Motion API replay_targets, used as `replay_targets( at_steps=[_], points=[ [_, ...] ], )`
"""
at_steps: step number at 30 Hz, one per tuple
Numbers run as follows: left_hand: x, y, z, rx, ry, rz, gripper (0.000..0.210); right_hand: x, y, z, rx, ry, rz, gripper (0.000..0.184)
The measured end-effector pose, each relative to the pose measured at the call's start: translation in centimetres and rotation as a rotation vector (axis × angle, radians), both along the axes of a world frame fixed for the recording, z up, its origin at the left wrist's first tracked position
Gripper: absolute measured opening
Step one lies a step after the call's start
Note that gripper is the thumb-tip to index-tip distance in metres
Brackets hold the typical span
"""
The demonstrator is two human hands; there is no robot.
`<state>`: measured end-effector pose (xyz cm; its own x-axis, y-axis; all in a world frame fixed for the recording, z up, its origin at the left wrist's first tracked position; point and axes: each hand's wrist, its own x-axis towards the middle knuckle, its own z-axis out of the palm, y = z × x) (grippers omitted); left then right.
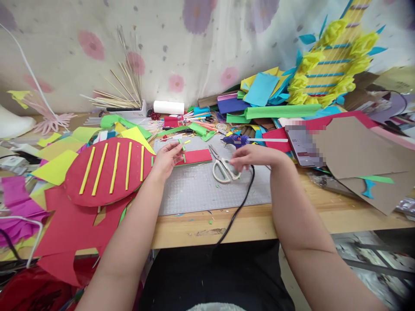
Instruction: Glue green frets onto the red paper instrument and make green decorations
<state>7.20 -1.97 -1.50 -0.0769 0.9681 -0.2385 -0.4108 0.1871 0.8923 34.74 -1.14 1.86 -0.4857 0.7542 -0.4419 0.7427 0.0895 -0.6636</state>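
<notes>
My left hand point(168, 160) is closed in a pinch on a thin green strip point(181, 145) above the red neck point(197, 156) of a guitar-like cutout. The cutout's red oval body point(121, 166) lies to the left, with several yellow strips across it. Silver scissors point(221, 166) with pale handles rest on the grey cutting mat point(194, 190), blades slightly apart. Over their right handle hovers my right hand point(248, 155), fingers loosely bent and apart; contact with the handle is unclear. Just behind that hand lies a blue glue gun point(235, 140) with a white glue stick point(269, 140) in it.
A black cable point(238, 211) crosses the mat to the table's front edge. Wooden sticks point(119, 97) stand at the back left. On the right are a phone point(303, 147) and brown cardboard point(353, 147). A yellow-flowered paper instrument point(330, 73) leans at the back right.
</notes>
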Motion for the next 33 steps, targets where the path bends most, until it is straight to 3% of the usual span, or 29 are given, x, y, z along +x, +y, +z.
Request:
replay_targets(
  at_steps=[2,5,7,11,14,16,18,20,22,26,33],
  points=[
    [-0.2,0.2,-0.1,-0.013,-0.011,0.001,0.019,2.2,0.3,0.2,0.035,-0.201,-0.125,0.044],
    [-0.3,0.4,-0.5,-0.023,-0.019,-0.010,0.018,3.5,1.0,-1.3,0.321,-0.336,-0.313,0.042],
    [-0.3,0.5,-0.8,-0.028,-0.019,-0.020,0.018,3.3,1.5,-3.1,0.454,-0.241,-0.365,0.042],
    [-0.3,0.4,-0.9,-0.045,-0.009,-0.032,0.017,1.3,2.2,-6.5,0.509,-0.062,-0.558,0.041],
    [-0.3,0.3,-0.7,-0.039,-0.003,-0.039,0.016,0.3,2.4,-7.4,0.528,0.026,-0.753,0.039],
    [-0.3,0.2,-0.7,-0.035,-0.004,-0.052,0.016,-0.1,2.3,-7.0,0.514,0.220,-0.819,0.041],
    [-0.4,0.2,-0.8,-0.032,-0.008,-0.086,0.016,-0.6,1.8,-6.3,0.440,0.488,-0.788,0.043],
    [-0.5,0.3,-1.0,-0.027,-0.012,-0.129,0.016,-1.2,1.0,-5.6,0.337,0.712,-0.651,0.045],
    [-0.6,0.3,-1.0,-0.030,-0.016,-0.158,0.016,-2.0,0.2,-5.2,0.262,0.802,-0.484,0.044],
    [-0.5,0.2,-1.0,-0.072,-0.021,-0.165,0.011,-3.7,-0.9,-5.0,0.217,0.719,-0.278,0.045],
    [-0.1,-0.1,-0.7,-0.101,0.037,-0.174,0.006,-4.8,-1.2,-5.0,0.192,0.575,-0.283,0.048]
  ],
)
